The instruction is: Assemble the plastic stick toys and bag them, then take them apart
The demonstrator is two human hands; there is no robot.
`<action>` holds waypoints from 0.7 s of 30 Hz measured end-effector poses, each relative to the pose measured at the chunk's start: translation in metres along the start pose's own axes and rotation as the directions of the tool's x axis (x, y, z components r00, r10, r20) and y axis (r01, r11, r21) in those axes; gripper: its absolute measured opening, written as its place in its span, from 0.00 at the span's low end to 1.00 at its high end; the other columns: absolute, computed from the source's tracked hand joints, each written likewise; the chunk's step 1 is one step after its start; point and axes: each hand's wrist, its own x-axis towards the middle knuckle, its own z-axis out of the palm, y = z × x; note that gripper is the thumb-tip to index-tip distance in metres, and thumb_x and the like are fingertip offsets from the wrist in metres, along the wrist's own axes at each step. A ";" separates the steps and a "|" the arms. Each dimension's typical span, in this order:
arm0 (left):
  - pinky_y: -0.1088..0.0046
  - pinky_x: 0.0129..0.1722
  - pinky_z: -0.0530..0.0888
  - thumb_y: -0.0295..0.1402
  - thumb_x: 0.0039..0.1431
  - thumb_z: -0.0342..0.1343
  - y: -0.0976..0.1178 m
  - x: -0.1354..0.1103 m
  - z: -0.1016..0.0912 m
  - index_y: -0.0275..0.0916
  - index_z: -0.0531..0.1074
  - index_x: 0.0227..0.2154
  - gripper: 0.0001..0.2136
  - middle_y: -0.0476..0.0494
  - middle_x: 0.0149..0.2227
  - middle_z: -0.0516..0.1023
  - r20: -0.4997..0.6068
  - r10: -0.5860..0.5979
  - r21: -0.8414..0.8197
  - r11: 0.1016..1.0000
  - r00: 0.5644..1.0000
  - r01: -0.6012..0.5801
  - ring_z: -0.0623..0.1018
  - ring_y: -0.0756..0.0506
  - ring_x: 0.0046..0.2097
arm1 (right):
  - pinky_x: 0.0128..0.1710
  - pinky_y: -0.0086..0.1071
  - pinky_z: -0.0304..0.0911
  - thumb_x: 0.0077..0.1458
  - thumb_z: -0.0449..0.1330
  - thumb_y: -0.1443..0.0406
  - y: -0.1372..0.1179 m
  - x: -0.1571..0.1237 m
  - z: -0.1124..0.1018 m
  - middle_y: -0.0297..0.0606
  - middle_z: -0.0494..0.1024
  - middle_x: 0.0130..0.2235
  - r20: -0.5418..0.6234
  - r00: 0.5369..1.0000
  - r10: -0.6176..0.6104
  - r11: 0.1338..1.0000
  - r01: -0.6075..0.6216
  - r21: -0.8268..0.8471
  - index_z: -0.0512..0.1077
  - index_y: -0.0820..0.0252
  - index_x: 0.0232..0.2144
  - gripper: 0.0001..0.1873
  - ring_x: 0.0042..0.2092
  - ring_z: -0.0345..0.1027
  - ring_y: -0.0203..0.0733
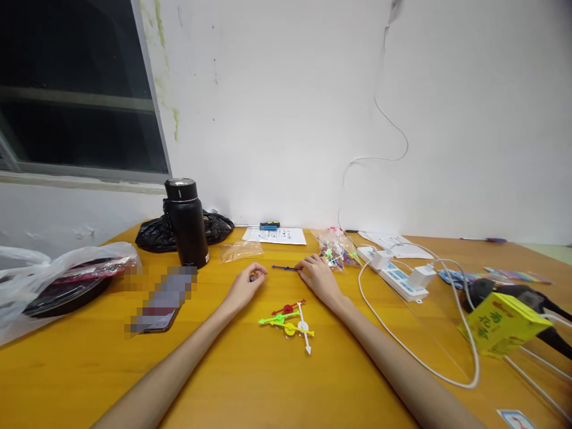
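My right hand (pixel 319 277) has its fingertips closed on one end of a blue plastic arrow (pixel 285 268), which points left toward my other hand. My left hand (pixel 245 285) is curled, and a small blue piece (pixel 253 277) shows between its fingers; its full shape is hidden. Nearer to me, between my forearms, lie overlapping spinner arrows with round centres: a red arrow (pixel 288 309), a green arrow (pixel 279 319), a yellow arrow (pixel 290 329) and a white arrow (pixel 303 326). Beyond my right hand, a clear bag (pixel 337 247) holds more coloured arrows.
A black bottle (pixel 186 229) and a phone (pixel 161 304) are on the left, beside a white plastic bag (pixel 22 286). To the right are a power strip (pixel 400 280) with looping white cables and a yellow box (pixel 503 325). Papers (pixel 277 236) and a screwdriver (pixel 270 226) lie near the wall.
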 end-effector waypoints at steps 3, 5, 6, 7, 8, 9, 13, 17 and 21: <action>0.76 0.29 0.60 0.37 0.56 0.57 0.001 0.000 0.000 0.39 0.73 0.35 0.08 0.51 0.29 0.68 0.005 -0.030 -0.035 0.999 1.000 0.030 0.65 0.50 0.29 | 0.49 0.43 0.60 0.63 0.57 0.68 0.000 -0.002 0.001 0.42 0.79 0.41 -0.041 0.999 0.032 0.999 -0.030 0.044 0.77 0.56 0.40 0.08 0.47 0.67 0.51; 0.76 0.27 0.59 0.36 0.55 0.57 0.005 0.000 0.001 0.39 0.72 0.35 0.08 0.51 0.30 0.68 0.001 -0.073 -0.109 0.991 0.997 0.073 0.64 0.50 0.29 | 0.50 0.44 0.60 0.63 0.57 0.68 -0.002 -0.005 -0.002 0.43 0.78 0.42 -0.072 0.996 0.057 0.995 -0.051 0.088 0.76 0.57 0.41 0.08 0.47 0.67 0.51; 0.77 0.27 0.58 0.34 0.54 0.57 0.008 0.000 0.002 0.39 0.72 0.36 0.07 0.51 0.31 0.68 0.003 -0.098 -0.181 0.979 0.995 0.097 0.63 0.51 0.28 | 0.51 0.44 0.60 0.63 0.57 0.68 -0.004 -0.006 -0.005 0.43 0.78 0.42 -0.085 0.994 0.066 0.992 -0.056 0.113 0.76 0.57 0.41 0.08 0.47 0.67 0.51; 0.77 0.26 0.58 0.32 0.53 0.56 0.010 0.000 0.003 0.39 0.72 0.36 0.08 0.51 0.31 0.68 0.010 -0.122 -0.277 0.953 0.992 0.120 0.62 0.51 0.28 | 0.51 0.44 0.61 0.63 0.56 0.68 -0.007 -0.007 -0.009 0.42 0.78 0.42 -0.095 0.993 0.068 0.988 -0.054 0.142 0.76 0.57 0.41 0.08 0.47 0.67 0.51; 0.77 0.26 0.58 0.30 0.51 0.55 0.013 0.000 0.004 0.39 0.71 0.36 0.09 0.50 0.32 0.68 0.022 -0.144 -0.387 0.911 0.989 0.141 0.62 0.52 0.28 | 0.51 0.45 0.61 0.64 0.56 0.68 -0.011 -0.007 -0.013 0.42 0.78 0.42 -0.104 0.992 0.066 0.984 -0.047 0.174 0.76 0.56 0.41 0.08 0.47 0.67 0.51; 0.77 0.26 0.58 0.28 0.48 0.54 0.015 -0.001 0.006 0.38 0.72 0.36 0.10 0.50 0.32 0.68 0.040 -0.164 -0.493 0.855 0.986 0.162 0.63 0.52 0.28 | 0.50 0.44 0.62 0.64 0.56 0.68 -0.015 -0.008 -0.018 0.42 0.78 0.42 -0.112 0.992 0.059 0.977 -0.034 0.210 0.76 0.56 0.41 0.09 0.47 0.67 0.50; 0.76 0.36 0.68 0.22 0.40 0.53 0.021 -0.005 0.014 0.37 0.74 0.36 0.16 0.45 0.38 0.75 0.116 -0.250 -0.703 0.663 0.961 0.257 0.73 0.49 0.39 | 0.49 0.43 0.64 0.67 0.54 0.67 -0.046 -0.009 -0.034 0.40 0.77 0.42 -0.115 0.993 0.006 0.937 0.035 0.348 0.74 0.54 0.44 0.10 0.46 0.68 0.47; 0.68 0.55 0.67 0.22 0.44 0.54 0.024 -0.009 0.018 0.39 0.76 0.38 0.16 0.43 0.47 0.78 0.226 -0.211 -0.765 0.566 0.951 0.307 0.73 0.43 0.55 | 0.52 0.42 0.65 0.65 0.58 0.66 -0.082 -0.007 -0.034 0.39 0.77 0.48 -0.039 0.997 -0.061 0.925 0.071 0.373 0.72 0.51 0.51 0.13 0.51 0.68 0.47; 0.66 0.61 0.62 0.28 0.56 0.54 0.030 -0.012 0.016 0.40 0.77 0.45 0.14 0.42 0.54 0.76 0.325 -0.147 -0.767 0.537 0.934 0.352 0.68 0.42 0.61 | 0.54 0.44 0.65 0.62 0.61 0.65 -0.094 -0.006 -0.026 0.41 0.76 0.51 -0.040 0.993 -0.108 0.929 0.115 0.351 0.71 0.52 0.52 0.15 0.53 0.67 0.48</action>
